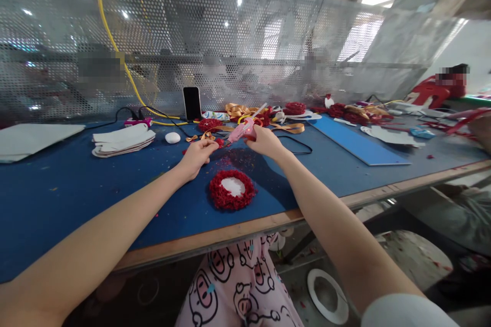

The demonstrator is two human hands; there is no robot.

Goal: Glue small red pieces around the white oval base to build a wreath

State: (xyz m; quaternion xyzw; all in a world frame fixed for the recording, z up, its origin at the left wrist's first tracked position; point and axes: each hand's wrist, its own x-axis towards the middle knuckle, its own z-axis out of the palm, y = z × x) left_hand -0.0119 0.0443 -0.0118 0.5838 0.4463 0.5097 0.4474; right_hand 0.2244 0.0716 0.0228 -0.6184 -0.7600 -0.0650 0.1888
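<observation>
My right hand (264, 141) is wrapped round a pink hot glue gun (240, 131), its nozzle pointing down and to the left. Between the pinched fingertips of my left hand (197, 157) is a small red trim piece (219, 142), close by the nozzle. Whether the nozzle touches it I cannot tell. Nearer to me on the blue tabletop lies a round white piece (232, 186) ringed by a fluffy dark red trim (218, 199). Red crumbs are scattered between it and my hands.
A phone (192, 104) leans at the back by a yellow cable (132, 84). Left stand stacked white pieces (121, 140) and a white rounded object (172, 138). Ribbons (291, 127) and red trim coils (295, 108) lie behind, a blue board (356, 140) right. A perforated screen (230, 41) closes the back.
</observation>
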